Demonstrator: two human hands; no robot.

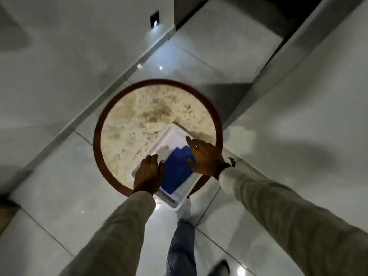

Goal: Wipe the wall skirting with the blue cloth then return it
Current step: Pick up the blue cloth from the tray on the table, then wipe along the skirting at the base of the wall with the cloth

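The blue cloth lies folded in a white tray. The tray rests on a round stone-topped table and overhangs its near rim. My left hand lies palm down on the tray's left edge, thumb at the cloth's side. On the tray's right edge my right hand lies flat with spread fingers, its thumb touching the cloth. Neither hand grips anything. The grey wall skirting runs diagonally along the left wall behind the table.
Glossy pale floor tiles surround the table. A second wall rises at the right, leaving a narrow corridor ahead. A small lit wall fitting sits low on the left wall. My leg and a dark shoe are below the tray.
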